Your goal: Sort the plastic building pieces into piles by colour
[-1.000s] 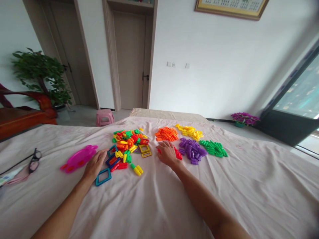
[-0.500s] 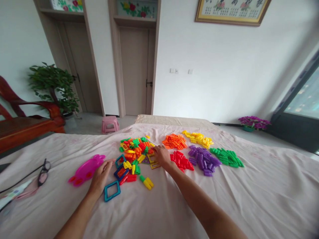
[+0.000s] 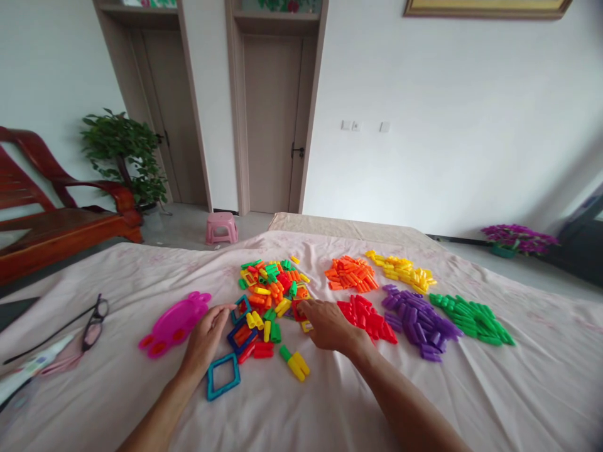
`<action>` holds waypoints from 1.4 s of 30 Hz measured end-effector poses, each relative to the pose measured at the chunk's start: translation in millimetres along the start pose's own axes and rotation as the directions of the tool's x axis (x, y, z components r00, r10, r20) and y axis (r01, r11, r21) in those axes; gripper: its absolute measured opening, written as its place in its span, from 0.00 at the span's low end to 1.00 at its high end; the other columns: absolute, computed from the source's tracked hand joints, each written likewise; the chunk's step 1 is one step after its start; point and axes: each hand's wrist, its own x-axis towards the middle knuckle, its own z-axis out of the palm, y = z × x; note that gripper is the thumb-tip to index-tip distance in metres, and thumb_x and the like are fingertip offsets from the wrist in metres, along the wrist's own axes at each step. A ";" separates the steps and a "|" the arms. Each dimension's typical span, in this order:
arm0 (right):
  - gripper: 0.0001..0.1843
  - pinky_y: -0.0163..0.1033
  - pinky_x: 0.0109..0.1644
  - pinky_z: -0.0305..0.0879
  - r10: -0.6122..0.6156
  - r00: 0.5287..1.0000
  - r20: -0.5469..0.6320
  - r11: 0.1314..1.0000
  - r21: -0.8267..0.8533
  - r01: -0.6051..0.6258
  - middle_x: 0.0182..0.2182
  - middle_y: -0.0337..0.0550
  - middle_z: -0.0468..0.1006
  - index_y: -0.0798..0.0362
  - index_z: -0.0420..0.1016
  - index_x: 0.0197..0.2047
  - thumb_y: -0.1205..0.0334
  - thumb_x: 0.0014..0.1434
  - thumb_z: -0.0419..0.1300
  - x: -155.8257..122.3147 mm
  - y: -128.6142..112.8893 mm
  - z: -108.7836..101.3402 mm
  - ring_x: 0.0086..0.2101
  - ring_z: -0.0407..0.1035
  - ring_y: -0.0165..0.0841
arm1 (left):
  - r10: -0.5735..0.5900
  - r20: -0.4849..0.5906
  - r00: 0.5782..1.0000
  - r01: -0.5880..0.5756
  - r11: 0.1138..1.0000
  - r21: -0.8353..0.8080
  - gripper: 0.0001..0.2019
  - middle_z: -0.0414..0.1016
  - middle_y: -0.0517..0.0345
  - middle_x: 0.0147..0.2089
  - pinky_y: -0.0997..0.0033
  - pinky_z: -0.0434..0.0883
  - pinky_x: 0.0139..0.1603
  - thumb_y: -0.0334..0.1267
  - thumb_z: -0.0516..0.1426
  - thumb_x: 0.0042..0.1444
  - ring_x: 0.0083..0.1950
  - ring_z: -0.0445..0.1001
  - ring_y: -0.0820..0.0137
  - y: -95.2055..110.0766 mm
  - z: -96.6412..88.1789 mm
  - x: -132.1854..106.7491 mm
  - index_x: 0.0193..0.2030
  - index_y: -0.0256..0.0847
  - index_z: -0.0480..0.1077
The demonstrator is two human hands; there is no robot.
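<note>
My left hand (image 3: 207,334) rests beside a mixed heap of plastic building pieces (image 3: 271,284), fingers curled together, tips next to a teal square frame (image 3: 240,309). Whatever those fingers may hold is hidden. At the heap's right side, my right hand (image 3: 327,323) has its fingers bent down over a red piece (image 3: 298,310) and a yellow frame (image 3: 306,326); its grip is hidden. A dark blue frame (image 3: 241,338) and a larger teal frame (image 3: 223,376) lie near my left hand. Green-and-yellow tubes (image 3: 294,364) lie in front of the heap.
Sorted piles of orange (image 3: 351,274), yellow (image 3: 402,271), red (image 3: 366,319), purple (image 3: 421,323) and green (image 3: 472,319) pieces lie on the right. A magenta animal-shaped tray (image 3: 174,321) and glasses (image 3: 94,323) lie on the left of the cloth (image 3: 330,414).
The view has shifted, so the things sit differently in it. My right hand has moved slightly nearer, and a red piece now shows at its fingertips. My left hand stays beside the teal frame.
</note>
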 end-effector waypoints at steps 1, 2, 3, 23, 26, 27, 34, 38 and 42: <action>0.19 0.39 0.40 0.58 -0.014 1.000 0.008 1.000 -0.005 0.014 0.45 0.47 0.75 0.50 0.67 0.49 0.68 0.52 0.57 -0.2 -1.1 -0.3 0.43 0.70 0.41 | 0.004 -0.008 1.000 -0.004 1.000 0.018 0.24 0.79 0.49 0.52 0.60 0.68 0.59 0.55 0.51 0.57 0.56 0.74 0.60 0.2 -0.3 -0.5 0.48 0.39 0.75; 0.19 0.39 0.39 0.57 -0.023 1.000 0.009 1.000 -0.010 0.023 0.45 0.48 0.75 0.51 0.66 0.49 0.68 0.52 0.56 -0.4 -2.1 -0.4 0.43 0.70 0.40 | 0.013 -0.022 1.000 -0.012 0.999 0.044 0.23 0.79 0.49 0.51 0.61 0.68 0.58 0.54 0.51 0.58 0.56 0.74 0.60 0.6 -0.8 -1.1 0.48 0.40 0.75; 0.18 0.39 0.38 0.57 -0.026 1.000 0.007 1.000 -0.016 0.026 0.46 0.48 0.74 0.51 0.66 0.49 0.68 0.53 0.56 -0.7 -2.9 -0.4 0.42 0.70 0.40 | 0.027 -0.043 0.999 -0.023 0.996 0.081 0.23 0.79 0.50 0.51 0.61 0.68 0.58 0.54 0.51 0.58 0.55 0.74 0.60 1.1 -1.7 -1.7 0.47 0.40 0.76; 0.14 0.32 0.27 0.53 0.305 0.927 -0.216 0.439 0.896 0.064 0.27 0.35 0.69 0.54 0.68 0.37 0.66 0.43 0.57 20.1 40.7 21.7 0.25 0.60 0.27 | 0.408 -0.094 0.908 -0.377 0.895 0.240 0.13 0.77 0.52 0.51 0.58 0.65 0.62 0.43 0.53 0.59 0.56 0.73 0.62 31.1 7.5 -25.6 0.44 0.43 0.75; 0.16 0.31 0.24 0.51 0.315 0.936 -0.159 0.176 0.979 0.107 0.26 0.34 0.69 0.54 0.70 0.39 0.65 0.44 0.58 16.3 34.1 17.9 0.22 0.57 0.24 | 0.193 0.044 0.980 -0.189 0.979 -0.082 0.16 0.76 0.49 0.54 0.59 0.67 0.60 0.47 0.55 0.58 0.56 0.74 0.62 58.3 32.3 -40.4 0.47 0.42 0.74; 0.15 0.31 0.23 0.50 0.313 0.938 -0.148 0.130 0.985 0.112 0.25 0.33 0.68 0.54 0.70 0.39 0.65 0.44 0.58 15.3 31.3 17.6 0.21 0.55 0.23 | 0.115 0.134 0.984 -0.086 0.976 -0.202 0.18 0.75 0.47 0.57 0.59 0.68 0.60 0.49 0.56 0.58 0.57 0.73 0.61 67.8 41.9 -43.6 0.51 0.41 0.73; 0.14 0.30 0.21 0.46 0.203 0.973 -0.107 0.032 0.994 0.103 0.24 0.31 0.65 0.54 0.69 0.38 0.66 0.44 0.60 9.7 0.2 23.5 0.19 0.50 0.21 | -0.113 0.407 0.906 0.335 0.779 -0.530 0.44 0.62 0.41 0.68 0.54 0.68 0.59 0.53 0.63 0.49 0.66 0.65 0.55 118.3 99.6 -42.8 0.70 0.47 0.52; 0.16 0.29 0.23 0.49 0.165 0.981 -0.103 0.060 0.994 0.094 0.25 0.31 0.66 0.53 0.69 0.39 0.65 0.43 0.61 3.8 -10.8 21.7 0.21 0.54 0.22 | -0.167 0.479 0.862 0.424 0.755 -0.500 0.45 0.69 0.41 0.62 0.56 0.74 0.51 0.47 0.67 0.45 0.56 0.75 0.55 117.0 111.3 -37.6 0.68 0.47 0.53; 0.19 0.29 0.21 0.44 0.085 0.996 -0.009 0.021 1.000 0.008 0.24 0.30 0.65 0.52 0.68 0.41 0.64 0.42 0.62 -0.2 -11.1 17.2 0.19 0.51 0.21 | -0.143 0.604 0.784 0.496 0.730 -0.470 0.41 0.72 0.43 0.59 0.58 0.76 0.42 0.46 0.67 0.46 0.49 0.78 0.57 108.2 104.1 -33.7 0.66 0.49 0.57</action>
